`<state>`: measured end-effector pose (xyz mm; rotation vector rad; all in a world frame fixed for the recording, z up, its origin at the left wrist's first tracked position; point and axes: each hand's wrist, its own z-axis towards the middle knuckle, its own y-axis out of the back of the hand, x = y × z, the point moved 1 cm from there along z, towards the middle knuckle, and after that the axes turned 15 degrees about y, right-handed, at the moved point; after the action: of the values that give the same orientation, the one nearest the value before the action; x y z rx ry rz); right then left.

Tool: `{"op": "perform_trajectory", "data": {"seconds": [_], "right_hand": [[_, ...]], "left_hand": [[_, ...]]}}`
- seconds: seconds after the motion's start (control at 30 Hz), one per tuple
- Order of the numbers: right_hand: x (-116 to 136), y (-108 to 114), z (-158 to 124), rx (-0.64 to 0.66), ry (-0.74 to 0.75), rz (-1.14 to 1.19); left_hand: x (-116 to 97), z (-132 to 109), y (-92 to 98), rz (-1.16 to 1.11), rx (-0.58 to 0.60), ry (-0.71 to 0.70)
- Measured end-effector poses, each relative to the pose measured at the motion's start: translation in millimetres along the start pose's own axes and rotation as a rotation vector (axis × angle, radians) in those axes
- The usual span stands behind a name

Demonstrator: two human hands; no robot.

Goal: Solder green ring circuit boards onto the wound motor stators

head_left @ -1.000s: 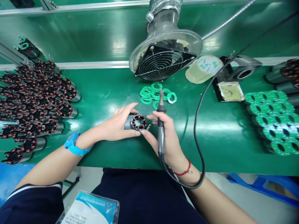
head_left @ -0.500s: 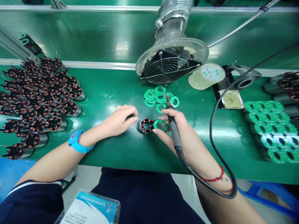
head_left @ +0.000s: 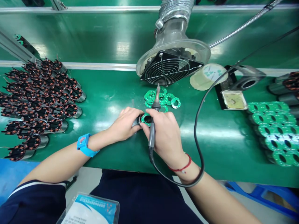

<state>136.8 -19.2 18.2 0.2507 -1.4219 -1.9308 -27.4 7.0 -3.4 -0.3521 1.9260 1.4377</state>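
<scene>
A clear-sleeved badge (head_left: pixel 94 210) hangs before the torso at the near side of the workbench (head_left: pixel 112 87). Beyond it, the left hand (head_left: pixel 123 125) is closed around the stator (head_left: pixel 140 119), presumably to steady it; thumb on the near side, fingers on the far side, wrist roughly straight. The stator lies between the hands, its wound end directed right. A ring board (head_left: pixel 143 119) stands at that end; whether it is fully seated cannot be told.

The right hand (head_left: pixel 167 133) retains the soldering iron (head_left: pixel 151 135) within its grip, tip pointing away, apparently leaving thumb and forefinger free for the ring board. The two digits bracket the board, slightly parted; exact contact is partly hidden. The cable (head_left: pixel 195 127) loops over the right forearm.

Farther on, loose ring boards (head_left: pixel 166 99) lie in a heap, probably for easy reach. Behind them, the fan (head_left: pixel 165 70) faces the work, likely for fume extraction. An iron stand (head_left: pixel 249 79) sits to the right.
</scene>
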Motion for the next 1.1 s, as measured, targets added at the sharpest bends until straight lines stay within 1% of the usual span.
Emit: {"op": "perform_trajectory", "data": {"seconds": [0.13, 0.2, 0.27, 0.37, 0.43, 0.53, 0.63, 0.67, 0.8, 0.87, 1.0, 1.1], "right_hand": [[-2.1, -3.8, -8.9, -0.134, -0.111, 0.136], [-4.0, -3.2, -15.9, -0.151, -0.130, 0.213], [-6.6, -2.1, -23.1, -0.146, -0.115, 0.317], [-11.4, -3.2, -31.1, -0.153, -0.120, 0.449], [-13.8, -7.0, -33.8, -0.184, -0.144, 0.485], [-14.6, -15.4, -34.9, -0.260, -0.146, 0.506], [-13.4, -21.4, -35.6, -0.365, -0.165, 0.464], [-12.9, -22.4, -35.9, -0.382, -0.173, 0.446], [-11.7, -21.6, -36.4, -0.337, -0.198, 0.457], [-12.2, -19.1, -36.9, -0.323, -0.210, 0.481], [-13.8, -14.8, -38.4, -0.294, -0.241, 0.538], [-14.6, -14.1, -38.9, -0.296, -0.283, 0.531]], "left_hand": [[1.2, -2.6, -1.1, -0.032, -0.040, -0.020], [0.3, -4.3, -0.5, -0.101, -0.049, -0.043], [-3.2, -5.5, -0.9, -0.141, -0.052, -0.077], [-11.6, -5.0, -4.9, -0.103, -0.067, -0.086], [-16.8, -3.6, -9.1, -0.041, -0.084, -0.071], [-21.2, -2.4, -12.7, 0.044, -0.087, -0.084], [-22.5, -3.3, -8.1, 0.061, -0.079, -0.101], [-22.5, -3.9, -5.0, 0.060, -0.066, -0.106], [-22.3, -6.1, 6.1, 0.032, 0.040, -0.142], [-22.0, -6.7, 6.8, -0.009, 0.056, -0.146], [-21.1, -5.3, -1.9, -0.074, -0.004, -0.114], [-20.8, -3.0, -9.1, -0.083, -0.056, -0.107]]}}
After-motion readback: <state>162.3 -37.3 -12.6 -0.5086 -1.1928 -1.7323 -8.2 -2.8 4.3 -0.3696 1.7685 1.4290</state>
